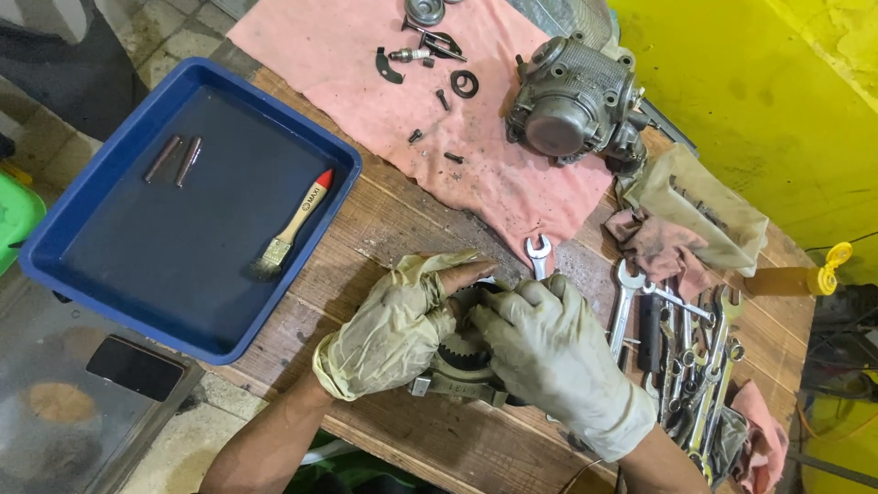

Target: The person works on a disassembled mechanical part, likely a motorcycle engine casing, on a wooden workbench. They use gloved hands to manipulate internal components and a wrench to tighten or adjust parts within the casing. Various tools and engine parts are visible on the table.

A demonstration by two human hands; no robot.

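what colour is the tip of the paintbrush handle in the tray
Red, on the paintbrush in the blue tray; head view.

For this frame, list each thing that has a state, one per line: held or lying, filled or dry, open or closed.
Left hand: gloved, gripping the gear part.
Right hand: gloved, gripping the gear part.
Gear part: held on the bench.
Blue tray: filled with dark liquid.
Paintbrush: lying in the tray.
Engine casing: resting on the pink cloth.
Spanners: piled loose.

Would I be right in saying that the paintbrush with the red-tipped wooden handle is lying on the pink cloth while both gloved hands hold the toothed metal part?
Not quite. The head view shows the paintbrush lying inside the blue tray, not on the pink cloth. The rest holds: the left hand and right hand, both gloved, hold the toothed metal part on the wooden table.
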